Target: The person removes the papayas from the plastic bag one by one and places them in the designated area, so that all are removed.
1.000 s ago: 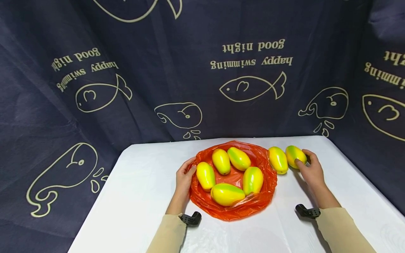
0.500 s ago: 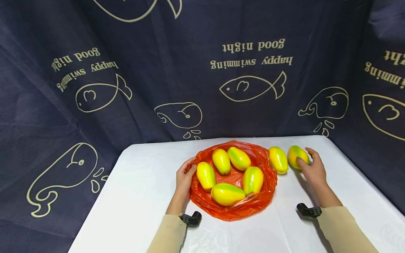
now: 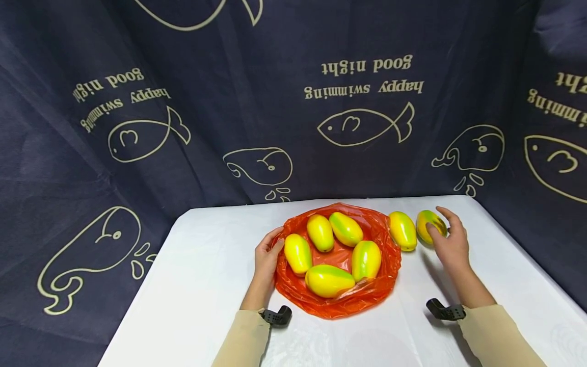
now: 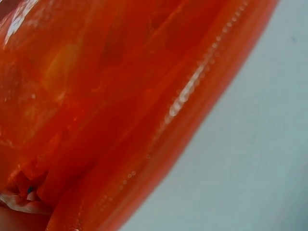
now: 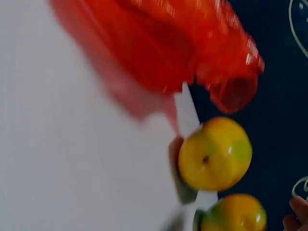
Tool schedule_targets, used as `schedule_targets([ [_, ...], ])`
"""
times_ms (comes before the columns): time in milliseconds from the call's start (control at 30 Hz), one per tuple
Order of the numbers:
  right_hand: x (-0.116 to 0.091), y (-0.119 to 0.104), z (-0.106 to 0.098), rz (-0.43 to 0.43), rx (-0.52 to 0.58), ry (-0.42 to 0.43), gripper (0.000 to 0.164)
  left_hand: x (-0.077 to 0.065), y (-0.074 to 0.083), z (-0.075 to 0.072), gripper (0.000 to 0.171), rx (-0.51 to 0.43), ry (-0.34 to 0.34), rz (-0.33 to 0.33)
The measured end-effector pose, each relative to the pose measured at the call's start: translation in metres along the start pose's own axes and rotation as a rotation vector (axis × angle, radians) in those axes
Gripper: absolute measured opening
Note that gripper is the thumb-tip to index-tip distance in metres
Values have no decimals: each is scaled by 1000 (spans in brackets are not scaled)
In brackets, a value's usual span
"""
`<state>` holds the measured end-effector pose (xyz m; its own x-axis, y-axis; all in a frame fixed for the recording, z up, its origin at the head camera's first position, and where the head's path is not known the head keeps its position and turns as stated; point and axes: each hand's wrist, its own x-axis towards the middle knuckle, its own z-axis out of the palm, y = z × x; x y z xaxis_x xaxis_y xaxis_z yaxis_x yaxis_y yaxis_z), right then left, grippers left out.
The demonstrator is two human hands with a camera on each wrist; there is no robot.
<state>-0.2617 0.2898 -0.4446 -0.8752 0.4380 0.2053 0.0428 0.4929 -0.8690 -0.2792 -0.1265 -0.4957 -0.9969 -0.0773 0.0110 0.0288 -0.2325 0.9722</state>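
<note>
A red plastic bag (image 3: 337, 312) lies with its mouth spread wide, and several yellow-green mangoes (image 3: 329, 281) sit inside it. My left hand (image 3: 266, 262) grips the bag's left rim between thumb and fingers; in the left wrist view red plastic (image 4: 144, 101) hides most of that hand. Right of the bag, one mango (image 3: 403, 231) rests close against its rim, with another mango (image 3: 429, 224) beside it. Around that outer mango my right hand (image 3: 451, 242) is spread, thumb in front and fingers at its right. The right wrist view shows the fingertips (image 5: 299, 210) apart from this mango (image 5: 236, 214).
A white-covered table (image 3: 197, 285) carries everything. Behind it and along the sides hangs a dark blue cloth (image 3: 206, 168) with fish drawings and lettering. Black wrist straps (image 3: 277, 317) with cameras sit on both wrists.
The outer mango shifted slightly right with my right hand at first. Since then the right fingers have lifted and spread off it, their shadow falling on its skin. My left hand stays put.
</note>
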Motion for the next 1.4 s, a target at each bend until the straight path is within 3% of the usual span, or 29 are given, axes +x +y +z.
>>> schedule_targets([
  [167, -10, -18, 5, -32, 110, -38, 55, 0, 1, 1, 33, -1, 3, 8],
  [467, -28, -47, 18, -208, 160, -153, 54, 0, 0, 1, 33, -6, 5, 20],
  [1100, -67, -69, 47, -270, 160, -424, 61, -1, 1, 2, 33, 24, 15, 23],
  [1400, -80, -74, 61, -330, 180, -472, 57, 0, 0, 2, 32, 17, 9, 28],
])
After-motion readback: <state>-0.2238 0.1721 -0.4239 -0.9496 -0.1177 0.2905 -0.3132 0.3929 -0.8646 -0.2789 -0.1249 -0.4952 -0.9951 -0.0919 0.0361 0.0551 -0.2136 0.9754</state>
